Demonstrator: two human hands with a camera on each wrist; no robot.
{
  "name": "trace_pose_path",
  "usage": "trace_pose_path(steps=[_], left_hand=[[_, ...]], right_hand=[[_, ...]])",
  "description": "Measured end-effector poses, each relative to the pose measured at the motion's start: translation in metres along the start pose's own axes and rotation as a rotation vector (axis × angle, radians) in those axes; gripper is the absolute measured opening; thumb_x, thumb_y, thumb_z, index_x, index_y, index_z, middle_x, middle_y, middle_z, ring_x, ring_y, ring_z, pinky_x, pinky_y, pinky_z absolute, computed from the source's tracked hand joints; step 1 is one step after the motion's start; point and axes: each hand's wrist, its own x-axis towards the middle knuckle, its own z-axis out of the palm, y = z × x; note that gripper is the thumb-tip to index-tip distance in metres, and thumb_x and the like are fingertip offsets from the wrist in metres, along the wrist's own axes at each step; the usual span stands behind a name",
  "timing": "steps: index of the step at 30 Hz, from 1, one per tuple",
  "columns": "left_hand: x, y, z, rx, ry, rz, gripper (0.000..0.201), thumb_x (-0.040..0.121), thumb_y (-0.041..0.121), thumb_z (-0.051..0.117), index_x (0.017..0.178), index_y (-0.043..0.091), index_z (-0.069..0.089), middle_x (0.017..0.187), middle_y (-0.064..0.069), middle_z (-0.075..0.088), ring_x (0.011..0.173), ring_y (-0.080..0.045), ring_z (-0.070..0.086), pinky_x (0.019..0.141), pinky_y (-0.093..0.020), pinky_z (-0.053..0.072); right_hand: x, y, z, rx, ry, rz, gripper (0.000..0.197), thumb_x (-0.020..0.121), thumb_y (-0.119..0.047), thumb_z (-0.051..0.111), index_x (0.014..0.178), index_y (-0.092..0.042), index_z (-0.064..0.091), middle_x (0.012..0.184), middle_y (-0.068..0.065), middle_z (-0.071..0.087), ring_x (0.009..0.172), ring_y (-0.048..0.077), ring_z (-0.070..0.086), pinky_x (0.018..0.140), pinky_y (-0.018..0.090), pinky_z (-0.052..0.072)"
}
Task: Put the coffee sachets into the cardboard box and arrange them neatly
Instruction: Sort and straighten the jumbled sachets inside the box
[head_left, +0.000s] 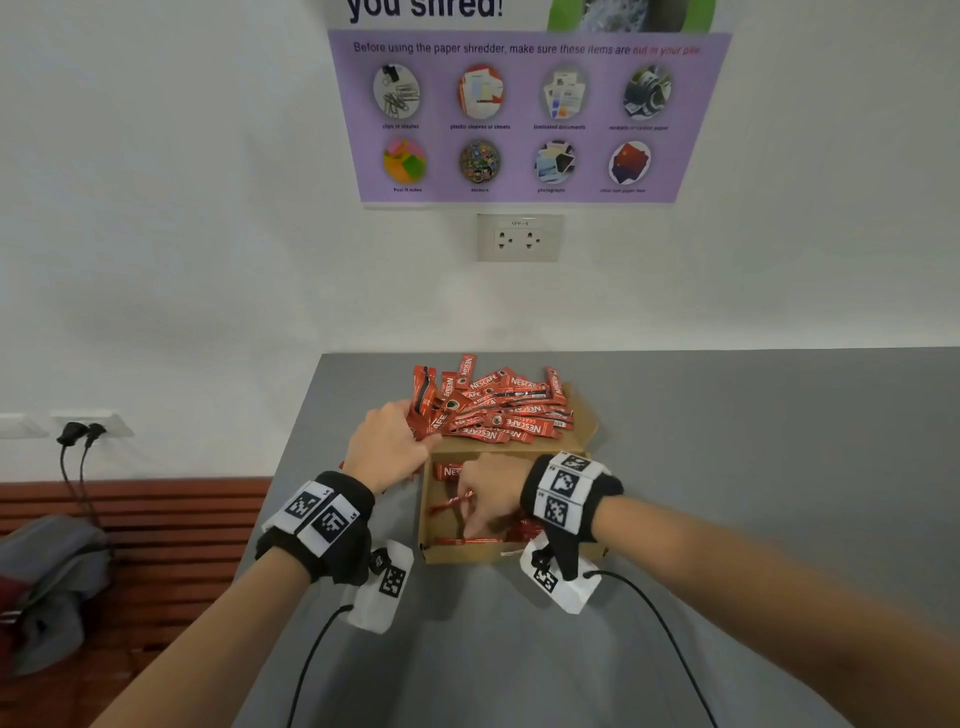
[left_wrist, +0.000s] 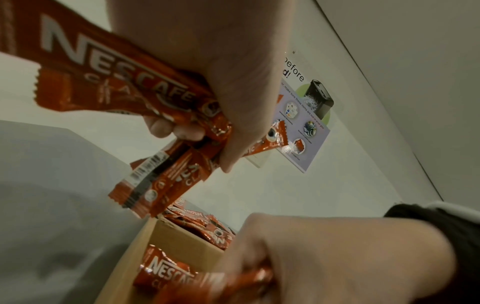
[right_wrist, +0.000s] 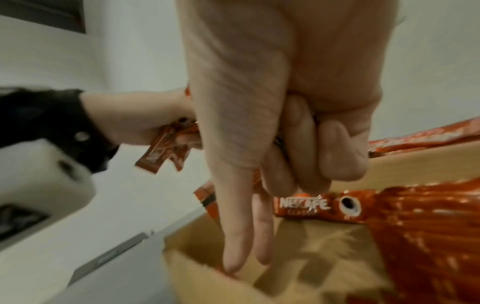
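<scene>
While the left hand (head_left: 388, 447) grips a bunch of Nescafé sachets (left_wrist: 166, 176) at the box's far-left corner, the right hand (head_left: 493, 493) reaches into the cardboard box (head_left: 519, 553) near the table's (head_left: 727, 467) near edge, two fingers (right_wrist: 235, 236) straight, the rest curled; whether it holds a sachet is unclear. More sachets (head_left: 498, 410) heap on the far flap

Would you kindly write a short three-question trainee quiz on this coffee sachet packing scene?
1. True or false: the left hand grips a bunch of coffee sachets.
2. Where does the right hand reach? A) the wall socket B) inside the cardboard box C) the poster
3. Fill in: the loose sachet pile lies on the box's far ____.

Key: 1 true; 2 B; 3 flap.
</scene>
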Motion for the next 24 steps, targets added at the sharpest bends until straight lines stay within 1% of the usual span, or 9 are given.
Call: trace_pose_path(steps=[4,7,11,13,15,17,19,21,24], left_hand=[[-0.002,0.003,0.002,-0.032,-0.026,0.013,0.019,0.084,0.025,0.068,0.099,0.017,0.061,0.085,0.000,0.070,0.077,-0.018,0.066,0.078,-0.038,0.055],[-0.003,0.002,0.002,-0.044,-0.034,0.012,0.016,0.084,0.024,0.067,0.097,0.020,0.059,0.082,0.004,0.066,0.076,-0.016,0.065,0.079,-0.035,0.054],[-0.004,-0.001,0.000,-0.025,-0.022,-0.005,0.013,0.085,0.024,0.067,0.093,0.021,0.057,0.079,0.005,0.065,0.074,-0.016,0.063,0.076,-0.032,0.053],[-0.004,-0.006,-0.003,-0.001,0.030,-0.066,0.008,0.084,0.024,0.066,0.085,0.019,0.059,0.075,0.003,0.065,0.072,-0.018,0.063,0.073,-0.032,0.052],[-0.002,-0.013,-0.007,-0.007,0.091,-0.144,0.009,0.083,0.024,0.064,0.076,0.020,0.059,0.072,0.000,0.066,0.070,-0.022,0.064,0.071,-0.032,0.052],[-0.002,-0.016,-0.009,-0.055,0.096,-0.173,0.016,0.083,0.023,0.064,0.070,0.020,0.055,0.070,-0.001,0.065,0.069,-0.023,0.063,0.070,-0.032,0.051],[-0.004,-0.012,-0.008,-0.137,0.050,-0.153,0.019,0.084,0.020,0.066,0.069,0.021,0.055,0.067,0.000,0.062,0.065,-0.018,0.061,0.064,-0.028,0.048],[-0.007,-0.005,-0.006,-0.245,0.012,-0.147,0.019,0.083,0.015,0.068,0.070,0.017,0.055,0.062,0.001,0.060,0.056,-0.013,0.056,0.056,-0.023,0.043],[-0.004,-0.001,-0.004,-0.359,0.048,-0.166,0.018,0.082,0.013,0.068,0.069,0.014,0.055,0.059,0.001,0.058,0.048,-0.010,0.051,0.054,-0.023,0.041]], right_hand=[[0.005,-0.013,0.005,-0.220,-0.063,0.003,0.036,0.079,-0.030,0.071,0.100,-0.002,0.063,0.091,0.009,0.062,0.079,0.022,0.055,0.066,0.030,0.046],[0.007,-0.016,0.008,-0.282,-0.080,0.018,0.038,0.079,-0.026,0.070,0.105,-0.001,0.060,0.100,0.012,0.064,0.086,0.027,0.059,0.064,0.030,0.045],[0.005,-0.014,0.009,-0.184,-0.063,0.006,0.028,0.079,-0.018,0.069,0.099,0.002,0.064,0.085,0.012,0.059,0.077,0.023,0.053,0.054,0.027,0.040],[0.004,-0.009,0.006,-0.070,0.045,0.010,0.029,0.078,-0.022,0.072,0.098,-0.002,0.066,0.087,0.013,0.062,0.078,0.024,0.054,0.062,0.029,0.042],[0.001,-0.002,0.004,0.080,0.261,0.021,0.024,0.081,-0.025,0.069,0.094,-0.005,0.065,0.085,0.009,0.062,0.078,0.023,0.056,0.066,0.030,0.043],[-0.003,0.006,0.003,0.261,0.511,0.045,0.017,0.084,-0.025,0.067,0.085,-0.010,0.061,0.078,0.003,0.060,0.070,0.017,0.054,0.059,0.026,0.039],[-0.009,0.012,0.002,0.426,0.702,0.029,0.018,0.084,-0.024,0.067,0.077,-0.014,0.054,0.070,-0.006,0.054,0.061,0.009,0.049,0.053,0.019,0.034],[-0.014,0.015,0.001,0.491,0.819,-0.007,0.020,0.083,-0.023,0.068,0.075,-0.016,0.051,0.069,-0.009,0.051,0.059,0.006,0.045,0.055,0.018,0.036],[-0.024,0.017,-0.001,0.396,0.856,-0.103,0.024,0.082,-0.019,0.068,0.073,-0.019,0.046,0.070,-0.007,0.054,0.063,0.012,0.048,0.057,0.023,0.039]])
